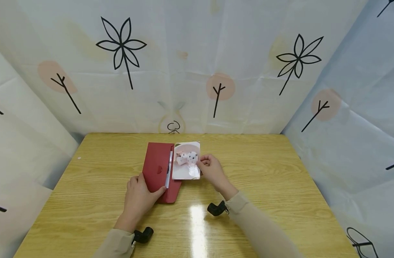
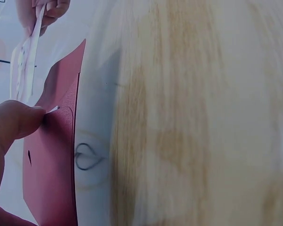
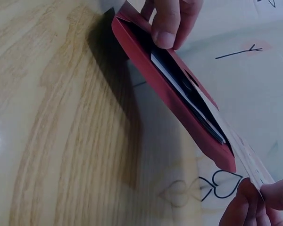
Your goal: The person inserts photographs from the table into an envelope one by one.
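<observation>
A red paper envelope (image 1: 155, 161) is tilted up off the table, its opening facing right. My left hand (image 1: 138, 196) grips its lower part, the thumb (image 2: 19, 120) at the opening and the fingers behind. Inside, edges of white and dark cards or papers (image 3: 179, 87) show in the right wrist view. My right hand (image 1: 213, 172) pinches the right edge of a photo card (image 1: 187, 172) between thumb and fingers. The card pictures two small pale figures on a white and pink ground. In the head view it overlaps the envelope's open side; its left edge lies close to the opening.
A wood-grain table (image 1: 267, 200) spreads beneath both hands, with a bright light reflection at its front. Pale cloth (image 1: 248, 43) with printed flowers and trees hangs behind and on both sides. A small black device (image 1: 143, 235) is strapped at each wrist.
</observation>
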The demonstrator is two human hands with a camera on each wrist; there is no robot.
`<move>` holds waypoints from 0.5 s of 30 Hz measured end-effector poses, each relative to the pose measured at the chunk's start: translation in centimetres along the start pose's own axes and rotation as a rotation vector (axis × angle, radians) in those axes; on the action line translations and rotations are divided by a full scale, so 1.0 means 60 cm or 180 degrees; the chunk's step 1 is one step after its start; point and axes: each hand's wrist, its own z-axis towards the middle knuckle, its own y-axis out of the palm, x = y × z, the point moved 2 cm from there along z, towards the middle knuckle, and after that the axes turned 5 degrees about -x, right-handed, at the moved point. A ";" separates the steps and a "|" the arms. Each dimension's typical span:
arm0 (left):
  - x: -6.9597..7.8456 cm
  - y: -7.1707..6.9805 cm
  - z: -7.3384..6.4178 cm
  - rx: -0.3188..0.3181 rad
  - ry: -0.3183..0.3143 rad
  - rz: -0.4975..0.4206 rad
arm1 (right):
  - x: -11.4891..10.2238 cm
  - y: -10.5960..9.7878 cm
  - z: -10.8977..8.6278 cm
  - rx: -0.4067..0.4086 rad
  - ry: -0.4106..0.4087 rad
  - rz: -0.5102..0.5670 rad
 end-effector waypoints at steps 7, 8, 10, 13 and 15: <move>0.004 0.003 0.003 -0.0028 -0.0014 0.0030 | 0.013 0.014 0.000 -0.0109 -0.0004 -0.0166; 0.004 0.003 0.003 -0.0023 -0.0016 0.0028 | 0.014 0.016 0.000 -0.0110 0.0002 -0.0200; 0.003 0.004 0.003 -0.0017 -0.0010 0.0042 | 0.018 0.019 0.000 -0.0107 -0.0003 -0.0238; 0.002 0.005 0.004 -0.0005 0.0008 0.0045 | 0.021 0.024 0.000 -0.0090 -0.0026 -0.0244; 0.002 0.005 0.004 0.0004 0.0020 0.0041 | 0.023 0.029 0.000 -0.0080 -0.0058 -0.0232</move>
